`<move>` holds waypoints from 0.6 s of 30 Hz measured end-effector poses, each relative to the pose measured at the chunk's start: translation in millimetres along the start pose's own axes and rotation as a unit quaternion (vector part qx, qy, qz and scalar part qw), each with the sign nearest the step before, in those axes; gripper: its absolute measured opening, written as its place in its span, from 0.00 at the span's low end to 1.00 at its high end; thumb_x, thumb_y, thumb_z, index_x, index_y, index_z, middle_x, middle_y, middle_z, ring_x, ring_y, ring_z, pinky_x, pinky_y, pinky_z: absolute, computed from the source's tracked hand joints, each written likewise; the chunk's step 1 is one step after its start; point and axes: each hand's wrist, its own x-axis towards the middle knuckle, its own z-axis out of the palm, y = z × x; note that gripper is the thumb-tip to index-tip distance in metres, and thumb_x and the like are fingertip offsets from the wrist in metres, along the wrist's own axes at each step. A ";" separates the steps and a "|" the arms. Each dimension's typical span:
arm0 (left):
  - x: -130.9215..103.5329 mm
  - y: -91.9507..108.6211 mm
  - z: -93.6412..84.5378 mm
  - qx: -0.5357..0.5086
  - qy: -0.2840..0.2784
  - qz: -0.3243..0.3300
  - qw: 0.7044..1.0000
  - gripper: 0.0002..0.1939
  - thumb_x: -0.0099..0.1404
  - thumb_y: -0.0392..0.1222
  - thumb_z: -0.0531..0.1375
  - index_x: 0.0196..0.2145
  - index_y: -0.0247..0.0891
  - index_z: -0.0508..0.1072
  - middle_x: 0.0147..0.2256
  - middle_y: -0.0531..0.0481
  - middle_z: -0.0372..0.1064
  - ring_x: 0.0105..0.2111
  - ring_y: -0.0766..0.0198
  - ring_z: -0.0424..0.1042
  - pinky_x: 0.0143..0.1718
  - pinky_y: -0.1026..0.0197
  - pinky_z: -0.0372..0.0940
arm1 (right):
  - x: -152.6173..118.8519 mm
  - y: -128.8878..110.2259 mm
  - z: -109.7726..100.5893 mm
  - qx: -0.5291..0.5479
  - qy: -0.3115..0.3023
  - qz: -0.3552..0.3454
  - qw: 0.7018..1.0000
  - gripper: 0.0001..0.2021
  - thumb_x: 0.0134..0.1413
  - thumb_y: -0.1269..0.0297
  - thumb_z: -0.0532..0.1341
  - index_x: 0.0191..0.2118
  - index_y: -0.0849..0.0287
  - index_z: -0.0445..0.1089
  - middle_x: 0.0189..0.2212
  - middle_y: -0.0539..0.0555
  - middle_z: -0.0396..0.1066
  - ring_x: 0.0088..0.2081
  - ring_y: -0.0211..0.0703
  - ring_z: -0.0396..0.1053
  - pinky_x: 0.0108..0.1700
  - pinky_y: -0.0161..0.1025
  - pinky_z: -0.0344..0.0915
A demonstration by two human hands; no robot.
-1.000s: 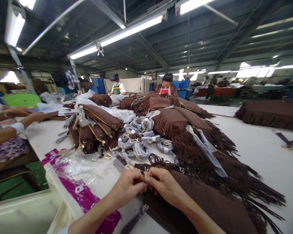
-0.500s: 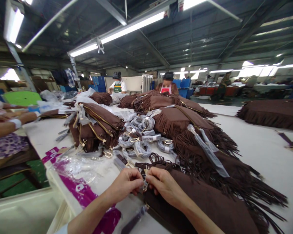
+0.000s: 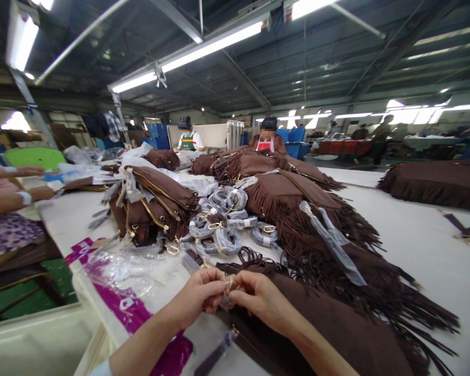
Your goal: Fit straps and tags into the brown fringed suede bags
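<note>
In the head view, at the edge of the nearest brown fringed bag (image 3: 342,321) on the white table (image 3: 426,243), the left hand (image 3: 201,292) and right hand (image 3: 256,295) have closed the slight gap of half a second ago; thumbs and fingertips appear pinched on a small pale piece (image 3: 227,287), partly hidden, suggesting both now work it together.

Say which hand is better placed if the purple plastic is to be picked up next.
Likely the left hand: the purple plastic lies on its outer side. The right hand is farther off, by the brown bag. Both seem to pinch a small pale piece.
</note>
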 end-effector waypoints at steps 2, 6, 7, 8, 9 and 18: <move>-0.1 0.2 0.2 -0.022 -0.009 -0.002 1.000 0.17 0.52 0.50 0.67 0.26 0.34 0.68 0.14 0.58 0.59 0.13 0.75 0.51 0.15 0.70 0.41 | -0.9 -1.4 -1.8 0.007 -0.015 0.006 1.000 0.05 0.49 0.68 0.60 0.34 0.58 0.70 0.24 0.45 0.66 0.23 0.34 0.59 0.22 0.28 0.56; -1.1 0.7 -1.3 -0.107 -0.008 -0.018 0.994 0.16 0.48 0.45 0.69 0.27 0.34 0.68 0.24 0.51 0.70 0.16 0.75 0.55 0.16 0.69 0.40 | -7.5 -11.3 -11.9 -0.167 -0.034 -0.005 0.985 0.06 0.46 0.76 0.61 0.29 0.57 0.71 0.23 0.45 0.67 0.27 0.37 0.65 0.29 0.30 0.58; -1.3 0.4 -1.9 -0.126 -0.009 -0.021 0.992 0.16 0.47 0.44 0.70 0.27 0.34 0.68 0.28 0.48 0.73 0.17 0.75 0.57 0.17 0.69 0.40 | -9.7 -15.0 -14.4 -0.240 -0.023 -0.010 0.970 0.06 0.47 0.76 0.61 0.28 0.57 0.71 0.24 0.46 0.69 0.29 0.38 0.67 0.31 0.31 0.58; -1.3 0.0 -2.5 -0.141 -0.013 -0.022 0.990 0.16 0.45 0.43 0.70 0.26 0.33 0.68 0.32 0.45 0.74 0.18 0.74 0.59 0.17 0.69 0.41 | -11.7 -18.8 -16.5 -0.311 -0.011 -0.015 0.950 0.07 0.49 0.76 0.62 0.28 0.56 0.72 0.25 0.47 0.71 0.31 0.40 0.69 0.32 0.32 0.58; -1.1 -0.7 -3.0 -0.151 -0.015 -0.021 0.988 0.16 0.44 0.42 0.70 0.25 0.33 0.68 0.35 0.43 0.74 0.20 0.73 0.61 0.18 0.69 0.42 | -13.3 -22.3 -17.9 -0.375 -0.002 -0.017 0.927 0.07 0.51 0.75 0.61 0.29 0.56 0.72 0.26 0.48 0.72 0.32 0.42 0.70 0.33 0.33 0.58; 0.8 -13.2 -8.5 -0.231 -0.006 0.014 0.973 0.09 0.47 0.37 0.66 0.27 0.30 0.76 0.29 0.44 0.73 0.26 0.67 0.65 0.21 0.69 0.49 | -5.7 -19.7 -15.7 -0.535 0.011 -0.133 0.834 0.09 0.61 0.78 0.55 0.35 0.61 0.71 0.39 0.54 0.71 0.35 0.40 0.73 0.33 0.31 0.64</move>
